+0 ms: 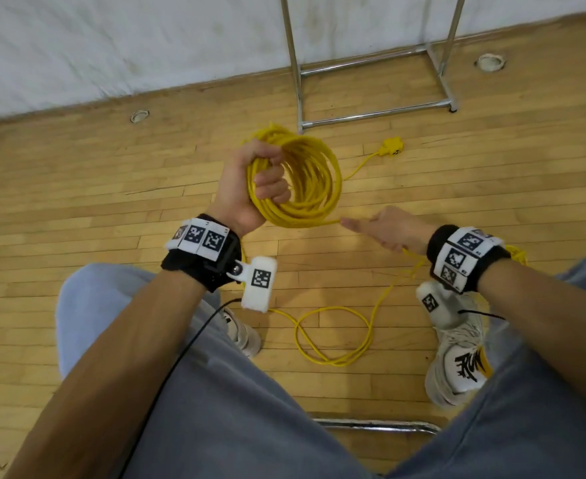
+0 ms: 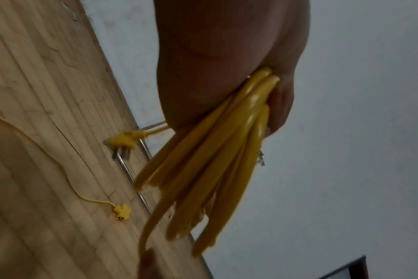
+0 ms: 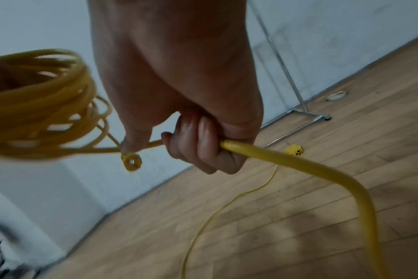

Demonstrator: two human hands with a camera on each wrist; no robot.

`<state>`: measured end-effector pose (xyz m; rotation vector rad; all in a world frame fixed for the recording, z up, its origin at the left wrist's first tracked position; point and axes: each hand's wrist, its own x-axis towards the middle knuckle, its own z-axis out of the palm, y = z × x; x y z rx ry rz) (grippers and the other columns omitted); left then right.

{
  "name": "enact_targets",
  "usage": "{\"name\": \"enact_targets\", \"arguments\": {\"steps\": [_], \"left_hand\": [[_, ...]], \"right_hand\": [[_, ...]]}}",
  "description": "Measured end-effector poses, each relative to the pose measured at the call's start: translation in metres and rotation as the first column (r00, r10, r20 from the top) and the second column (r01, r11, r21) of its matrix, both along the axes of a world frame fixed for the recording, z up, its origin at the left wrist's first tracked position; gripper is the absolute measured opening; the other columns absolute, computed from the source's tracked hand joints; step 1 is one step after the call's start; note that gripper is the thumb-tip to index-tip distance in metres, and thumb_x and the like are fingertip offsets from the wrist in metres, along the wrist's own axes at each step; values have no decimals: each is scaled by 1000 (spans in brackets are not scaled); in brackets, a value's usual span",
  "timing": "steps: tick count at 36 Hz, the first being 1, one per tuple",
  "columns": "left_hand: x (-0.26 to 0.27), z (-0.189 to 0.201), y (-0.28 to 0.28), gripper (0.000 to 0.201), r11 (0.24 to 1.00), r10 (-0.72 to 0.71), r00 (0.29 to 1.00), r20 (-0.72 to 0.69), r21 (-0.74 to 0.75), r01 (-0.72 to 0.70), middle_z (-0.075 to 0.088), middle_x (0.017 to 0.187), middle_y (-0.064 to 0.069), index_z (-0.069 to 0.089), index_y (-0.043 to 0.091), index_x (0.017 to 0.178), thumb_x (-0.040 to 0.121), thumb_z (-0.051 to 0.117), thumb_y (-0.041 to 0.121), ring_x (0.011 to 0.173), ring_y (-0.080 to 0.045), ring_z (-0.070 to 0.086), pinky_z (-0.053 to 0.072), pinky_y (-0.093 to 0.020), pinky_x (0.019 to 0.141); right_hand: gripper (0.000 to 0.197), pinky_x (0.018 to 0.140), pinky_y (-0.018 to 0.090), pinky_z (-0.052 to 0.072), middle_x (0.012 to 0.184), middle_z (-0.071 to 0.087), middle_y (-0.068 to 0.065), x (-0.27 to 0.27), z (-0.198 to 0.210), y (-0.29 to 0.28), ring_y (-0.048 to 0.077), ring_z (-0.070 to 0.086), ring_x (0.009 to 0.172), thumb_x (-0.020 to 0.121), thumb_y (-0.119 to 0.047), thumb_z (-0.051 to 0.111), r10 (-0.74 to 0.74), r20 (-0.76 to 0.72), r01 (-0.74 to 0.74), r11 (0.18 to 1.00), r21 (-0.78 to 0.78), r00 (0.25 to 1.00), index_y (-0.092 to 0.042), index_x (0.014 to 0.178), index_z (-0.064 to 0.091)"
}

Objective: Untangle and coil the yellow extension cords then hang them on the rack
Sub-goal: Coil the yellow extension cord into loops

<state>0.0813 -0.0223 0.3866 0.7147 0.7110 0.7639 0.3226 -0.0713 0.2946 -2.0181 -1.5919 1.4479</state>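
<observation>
My left hand grips a coil of yellow extension cord with several loops, held above the wooden floor; the loops fan out below the palm in the left wrist view. My right hand holds the loose run of the same cord just right of the coil, fingers curled round it. From there the cord drops to a slack loop on the floor between my feet. A yellow socket end lies on the floor near the rack. A plug dangles from the coil.
A chrome rack stands by the white wall, its base bars on the floor just beyond the coil. My shoes flank the slack loop. A chrome bar shows between my knees. Round floor fittings sit near the wall.
</observation>
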Motion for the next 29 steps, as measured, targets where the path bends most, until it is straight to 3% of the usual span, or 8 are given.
{"name": "enact_targets", "arguments": {"steps": [3, 5, 9, 13, 16, 22, 25, 29], "left_hand": [[4, -3, -8, 23, 989, -150, 986, -72, -15, 149, 34, 37, 9, 47, 17, 63, 86, 47, 16, 29, -7, 30, 24, -25, 43], [6, -5, -13, 22, 977, -211, 963, -170, -20, 211, 33, 37, 8, 45, 17, 63, 84, 48, 14, 29, -8, 29, 20, -27, 45], [10, -10, -25, 25, 967, -239, 902, -360, 2, 257, 32, 39, 6, 47, 17, 59, 83, 53, 14, 32, -11, 27, 14, -32, 50], [17, -16, -36, 34, 969, -136, 842, -521, 108, 223, 35, 45, 0, 46, 14, 59, 88, 57, 0, 35, -13, 26, 20, -20, 40], [24, -20, -45, 36, 950, -80, 769, -634, 185, 251, 36, 50, -6, 48, 12, 59, 90, 58, -4, 39, -17, 27, 24, -20, 39], [36, -24, -55, 28, 947, -32, 703, -710, 203, 249, 39, 52, -8, 50, 8, 62, 87, 60, -1, 41, -20, 29, 26, -23, 40], [38, -28, -57, 21, 950, -6, 669, -743, 205, 237, 41, 53, -9, 53, 6, 67, 86, 63, 3, 43, -21, 31, 29, -23, 40], [40, -27, -55, 25, 959, 58, 653, -755, 224, 174, 43, 52, -7, 53, 11, 65, 86, 64, 6, 44, -20, 33, 30, -25, 41]], "right_hand": [[58, 48, 28, 25, 56, 29, -2, 10, 11, 9, 15, 24, 49, 80, -68, 74, -129, -138, 132, 991, 14, 982, -23, 63, 41], [44, 42, 25, 20, 56, 30, -5, 13, 21, 14, 12, 22, 48, 88, -46, 78, -223, -304, 229, 973, -15, 926, -19, 67, 51], [25, 39, 18, 18, 59, 39, -6, 13, 43, 16, 6, 25, 46, 102, -26, 62, -316, -475, 302, 947, -108, 821, -3, 95, 68], [21, 45, 19, 31, 73, 63, 5, 6, 54, 6, 8, 41, 52, 103, -16, 56, -343, -538, 315, 938, -148, 770, 2, 108, 67], [28, 50, 21, 41, 87, 71, 12, -3, 60, -2, 12, 52, 58, 102, -13, 59, -328, -584, 299, 942, -149, 742, 6, 121, 65], [31, 48, 26, 46, 101, 75, 22, -15, 65, -6, 18, 58, 55, 103, -17, 54, -167, -401, 167, 985, -37, 901, 8, 116, 65], [30, 47, 27, 51, 87, 75, 22, -17, 63, -4, 25, 61, 57, 103, -22, 53, -77, -233, 75, 997, -19, 970, 5, 108, 64], [32, 48, 27, 52, 63, 70, 15, -19, 64, 0, 25, 64, 55, 103, -27, 52, -35, -104, 34, 999, -17, 994, 2, 101, 65]]}}
